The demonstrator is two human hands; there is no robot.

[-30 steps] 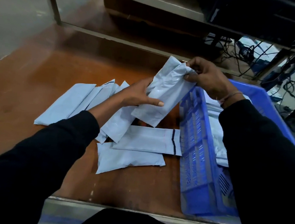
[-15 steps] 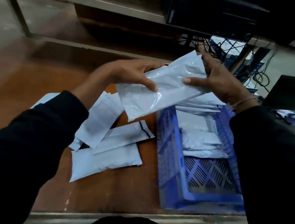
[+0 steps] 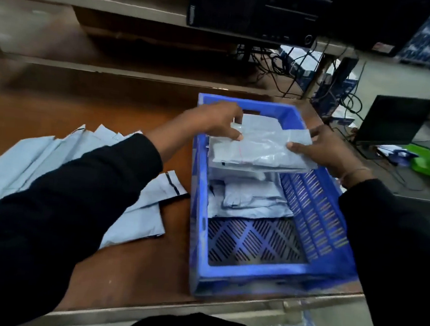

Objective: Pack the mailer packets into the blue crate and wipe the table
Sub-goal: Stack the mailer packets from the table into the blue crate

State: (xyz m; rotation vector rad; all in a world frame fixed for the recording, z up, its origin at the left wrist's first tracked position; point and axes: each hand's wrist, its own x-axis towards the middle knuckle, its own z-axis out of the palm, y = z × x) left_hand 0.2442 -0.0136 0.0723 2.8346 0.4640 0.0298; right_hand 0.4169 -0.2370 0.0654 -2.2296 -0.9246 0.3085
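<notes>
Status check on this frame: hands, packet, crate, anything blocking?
Left hand and right hand both grip one mailer packet over the blue crate. Packets already stacked inside; more on the table. Nothing blocking.

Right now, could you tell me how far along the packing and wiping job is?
Several packets already lie in the blue crate. The left hand and right hand hold another packet over it. The loose packets on the table remain; no wiping shows yet.

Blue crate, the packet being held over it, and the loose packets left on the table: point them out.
blue crate (image 3: 264, 272), head view, near rim.
held packet (image 3: 259, 148), head view, middle of its top face.
loose packets (image 3: 141, 217), head view, the nearest one's visible face.
</notes>
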